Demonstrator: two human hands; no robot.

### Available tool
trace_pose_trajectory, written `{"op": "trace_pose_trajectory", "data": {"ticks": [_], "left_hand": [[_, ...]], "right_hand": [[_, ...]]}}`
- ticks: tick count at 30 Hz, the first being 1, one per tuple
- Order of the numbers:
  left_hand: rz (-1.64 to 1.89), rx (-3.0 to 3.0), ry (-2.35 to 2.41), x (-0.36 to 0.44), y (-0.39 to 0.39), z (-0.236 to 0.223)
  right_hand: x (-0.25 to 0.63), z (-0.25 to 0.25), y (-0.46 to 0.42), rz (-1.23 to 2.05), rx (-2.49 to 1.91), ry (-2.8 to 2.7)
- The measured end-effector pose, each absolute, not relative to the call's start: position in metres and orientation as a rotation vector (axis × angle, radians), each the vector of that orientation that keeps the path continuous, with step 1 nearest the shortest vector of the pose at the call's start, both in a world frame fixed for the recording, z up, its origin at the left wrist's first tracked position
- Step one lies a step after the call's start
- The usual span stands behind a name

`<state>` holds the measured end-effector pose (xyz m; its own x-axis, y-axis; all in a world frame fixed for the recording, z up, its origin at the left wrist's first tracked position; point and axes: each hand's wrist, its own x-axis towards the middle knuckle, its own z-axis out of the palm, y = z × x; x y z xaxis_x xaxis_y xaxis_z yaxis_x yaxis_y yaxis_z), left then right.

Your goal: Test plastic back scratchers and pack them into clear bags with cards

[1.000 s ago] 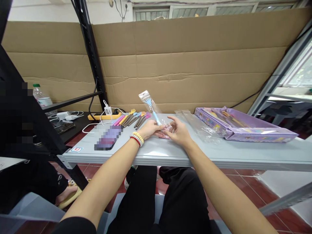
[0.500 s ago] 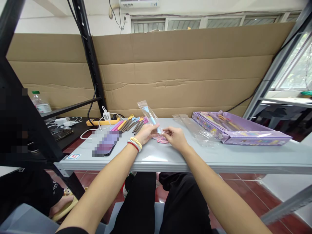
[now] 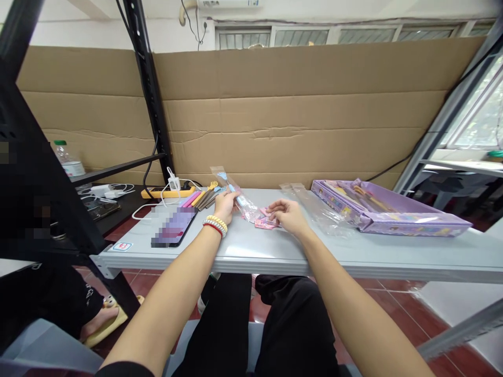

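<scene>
Held in my left hand (image 3: 226, 207) is a clear plastic sleeve (image 3: 247, 205) with a light blue stick (image 3: 231, 187) inside, tilted, its hand-shaped end pointing up and away. My right hand (image 3: 291, 215) is at the sleeve's lower end, fingers curled and thumb and fingertips at a small pink card. More pink cards (image 3: 265, 224) lie on the table under and beside those fingertips. Just left of my left hand lie several sticks with brown, pink and yellow shafts (image 3: 202, 199), some with hand-shaped ends; my hand partly hides them.
A phone (image 3: 175, 226) lies on the grey table (image 3: 251, 252) at left, near a yellow power strip (image 3: 168, 193) with white cables. To the right are empty clear sleeves (image 3: 314, 209) and a purple open box (image 3: 416, 226) holding sticks. Cardboard (image 3: 294, 120) stands behind; a black post (image 3: 151, 94) rises left.
My left hand has moved left with the sleeve and stick, lowering its upper end. My right hand has let go of the sleeve's lower end and moved slightly right, to the pink cards.
</scene>
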<state>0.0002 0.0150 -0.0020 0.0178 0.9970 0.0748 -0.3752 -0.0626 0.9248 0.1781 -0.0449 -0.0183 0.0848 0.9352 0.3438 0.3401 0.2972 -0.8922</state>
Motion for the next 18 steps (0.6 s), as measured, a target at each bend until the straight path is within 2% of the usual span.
{"op": "trace_pose_trajectory", "data": {"ticks": [4, 6, 10, 18], "left_hand": [[1.344, 1.026, 0.898, -0.004, 0.014, -0.001], [1.268, 1.085, 0.910, -0.004, 0.013, -0.002], [1.132, 1.216, 0.925, -0.002, 0.011, -0.003], [0.898, 1.401, 0.866, -0.001, 0.005, -0.003]], "right_hand": [[0.185, -0.020, -0.043, 0.190, -1.512, -1.634], [0.186, -0.023, -0.043, 0.060, -1.652, -1.805], [0.188, -0.030, -0.041, 0.083, -1.840, -1.876], [0.192, -0.033, -0.034, 0.191, -1.829, -1.783]]}}
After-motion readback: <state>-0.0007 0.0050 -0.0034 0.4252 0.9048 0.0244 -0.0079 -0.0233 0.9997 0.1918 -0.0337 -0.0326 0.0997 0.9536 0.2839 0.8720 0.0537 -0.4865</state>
